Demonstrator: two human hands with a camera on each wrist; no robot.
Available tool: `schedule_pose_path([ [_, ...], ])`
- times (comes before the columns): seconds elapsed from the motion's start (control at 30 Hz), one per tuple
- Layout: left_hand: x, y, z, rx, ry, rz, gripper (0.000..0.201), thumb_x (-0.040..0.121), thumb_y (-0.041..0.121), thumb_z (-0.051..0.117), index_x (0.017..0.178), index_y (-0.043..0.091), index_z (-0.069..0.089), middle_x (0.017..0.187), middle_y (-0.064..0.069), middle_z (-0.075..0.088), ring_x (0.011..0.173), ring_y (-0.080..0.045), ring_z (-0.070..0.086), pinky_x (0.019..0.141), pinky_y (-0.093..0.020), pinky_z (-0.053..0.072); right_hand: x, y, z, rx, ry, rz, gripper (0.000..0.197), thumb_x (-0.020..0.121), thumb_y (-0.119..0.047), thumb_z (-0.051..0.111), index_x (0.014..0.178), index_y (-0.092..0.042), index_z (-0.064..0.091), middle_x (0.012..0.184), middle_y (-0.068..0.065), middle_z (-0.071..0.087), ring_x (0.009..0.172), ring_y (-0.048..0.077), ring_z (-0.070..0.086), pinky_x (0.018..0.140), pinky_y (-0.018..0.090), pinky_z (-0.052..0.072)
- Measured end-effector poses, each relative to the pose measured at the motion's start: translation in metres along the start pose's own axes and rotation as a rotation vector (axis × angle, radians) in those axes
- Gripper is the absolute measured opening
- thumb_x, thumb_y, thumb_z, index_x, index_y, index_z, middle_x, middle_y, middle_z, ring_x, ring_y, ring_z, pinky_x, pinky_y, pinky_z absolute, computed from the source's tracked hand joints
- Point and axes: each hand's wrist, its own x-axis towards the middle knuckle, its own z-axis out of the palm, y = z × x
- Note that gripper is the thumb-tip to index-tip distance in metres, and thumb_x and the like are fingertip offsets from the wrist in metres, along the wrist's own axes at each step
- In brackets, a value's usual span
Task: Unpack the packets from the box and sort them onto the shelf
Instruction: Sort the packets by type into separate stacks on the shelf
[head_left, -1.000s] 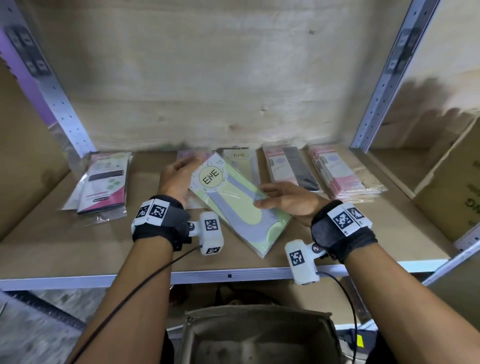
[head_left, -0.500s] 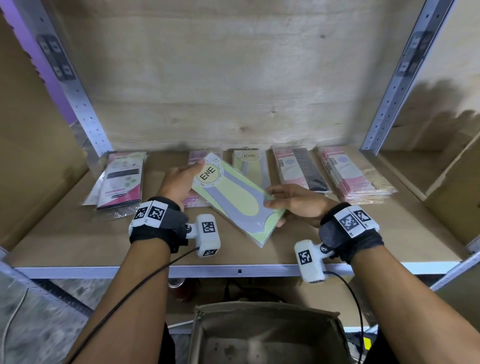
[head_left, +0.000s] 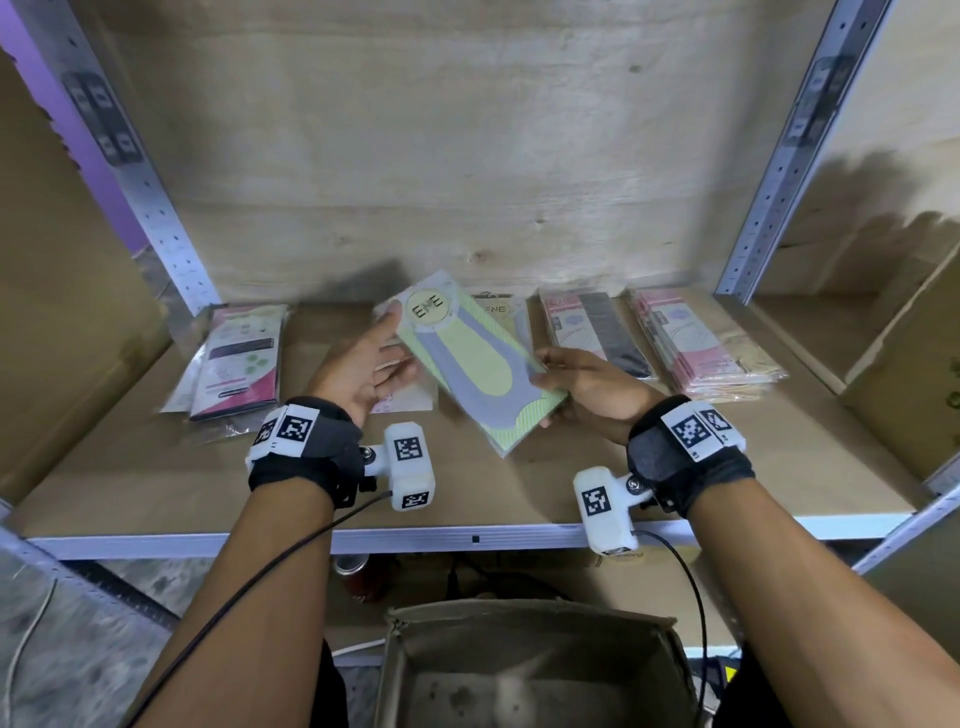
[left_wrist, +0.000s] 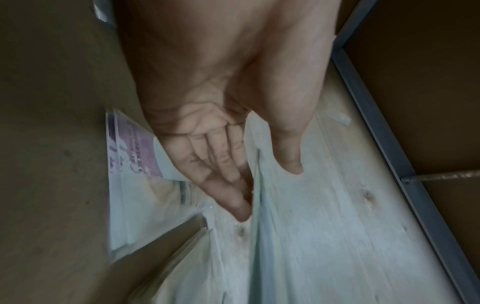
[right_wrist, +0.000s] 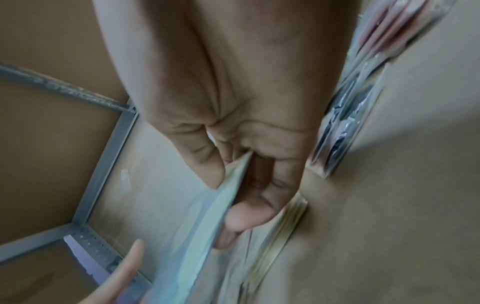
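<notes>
right hand (head_left: 587, 384) pinches the green packet (head_left: 475, 358) at its near right edge, thumb on top and fingers (right_wrist: 241, 222) curled beneath, holding it tilted above the shelf (head_left: 156, 483). left hand (head_left: 363, 369) is spread flat, fingers (left_wrist: 223, 185) straight, touching the packet's far left edge by the round "ene" label. behind it a matching packet (head_left: 498, 312) lies on the shelf, with the dark packet stack (head_left: 597, 332) and the pink packet stack (head_left: 696, 348) to the right and another pile (head_left: 234, 358) well apart on the left. the box (head_left: 530, 670) sits open below the shelf edge.
</notes>
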Motion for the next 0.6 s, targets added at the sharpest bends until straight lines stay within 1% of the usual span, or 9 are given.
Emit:
schedule_pose_path([
  [0.07,-0.002,-0.004,0.007,0.079,-0.080,-0.016,0.046,0.082,0.047,0.076,0.116,0.016,0.069,0.106,-0.010,0.077,0.096,-0.021,0.075,0.074,-0.026,0.060,0.003,0.000,0.004,0.140,0.050,-0.004,0.020,0.097,0.002,0.046,0.105,-0.006,0.063,0.092,0.018,0.065,0.073,0.032,0.055,0.057,0.033,0.052],
  [0.13,-0.005,-0.008,0.013,0.161,-0.192,-0.047,0.047,0.082,0.036,0.079,0.119,0.009,0.068,0.109,-0.013,0.075,0.097,-0.025,0.074,0.075,-0.028,0.061,0.006,-0.001,0.009,0.194,0.083,-0.017,0.021,0.096,0.004,0.046,0.111,-0.001,0.059,0.097,0.020,0.065,0.075,0.030,0.060,0.058,0.032,0.056],
  [0.2,-0.006,-0.011,0.016,0.221,-0.275,-0.050,0.040,0.083,0.024,0.080,0.116,0.006,0.068,0.109,-0.011,0.076,0.095,-0.022,0.075,0.072,-0.025,0.060,0.009,0.000,0.013,0.222,0.117,-0.028,0.019,0.095,0.006,0.047,0.111,0.001,0.056,0.098,0.020,0.065,0.078,0.030,0.064,0.060,0.032,0.059],
  [0.3,-0.006,-0.012,0.019,0.313,-0.268,-0.013,0.029,0.085,0.014,0.078,0.112,0.011,0.069,0.106,-0.004,0.077,0.091,-0.016,0.074,0.068,-0.022,0.058,0.014,0.001,0.017,0.232,0.161,-0.029,0.021,0.094,0.008,0.051,0.114,0.004,0.054,0.098,0.019,0.066,0.081,0.030,0.066,0.064,0.033,0.062],
  [0.37,-0.003,-0.012,0.020,0.389,-0.241,0.005,0.030,0.087,0.014,0.075,0.116,0.011,0.067,0.104,-0.002,0.075,0.091,-0.016,0.073,0.074,-0.023,0.059,0.016,0.002,0.017,0.197,0.181,-0.024,0.026,0.093,0.008,0.054,0.119,0.007,0.054,0.102,0.021,0.065,0.081,0.031,0.068,0.066,0.035,0.063],
  [0.43,0.000,-0.012,0.020,0.416,-0.230,0.004,0.032,0.090,0.015,0.073,0.120,0.009,0.063,0.103,-0.001,0.072,0.091,-0.016,0.073,0.080,-0.027,0.060,0.019,0.001,0.016,0.179,0.211,-0.010,0.029,0.092,0.008,0.057,0.120,0.008,0.054,0.106,0.022,0.064,0.082,0.032,0.069,0.067,0.036,0.063],
  [0.5,0.004,-0.010,0.021,0.424,-0.235,0.000,0.033,0.091,0.017,0.071,0.121,0.010,0.060,0.101,-0.002,0.073,0.086,-0.016,0.074,0.076,-0.027,0.060,0.023,-0.001,0.015,0.188,0.255,-0.007,0.028,0.090,0.008,0.059,0.118,0.008,0.055,0.108,0.023,0.063,0.084,0.033,0.069,0.067,0.038,0.063],
  [0.57,0.007,-0.009,0.022,0.442,-0.228,0.000,0.035,0.091,0.019,0.072,0.122,0.011,0.057,0.102,-0.008,0.074,0.078,-0.018,0.073,0.068,-0.025,0.059,0.027,-0.002,0.014,0.182,0.282,-0.009,0.020,0.089,0.007,0.062,0.108,0.003,0.058,0.108,0.023,0.063,0.086,0.034,0.069,0.067,0.039,0.063],
  [0.6,0.010,-0.009,0.023,0.444,-0.218,0.009,0.037,0.091,0.019,0.072,0.123,0.011,0.056,0.102,-0.012,0.073,0.074,-0.019,0.070,0.064,-0.024,0.058,0.029,-0.003,0.013,0.175,0.288,-0.010,0.016,0.089,0.007,0.063,0.103,-0.001,0.060,0.106,0.020,0.062,0.086,0.033,0.069,0.067,0.038,0.063],
])
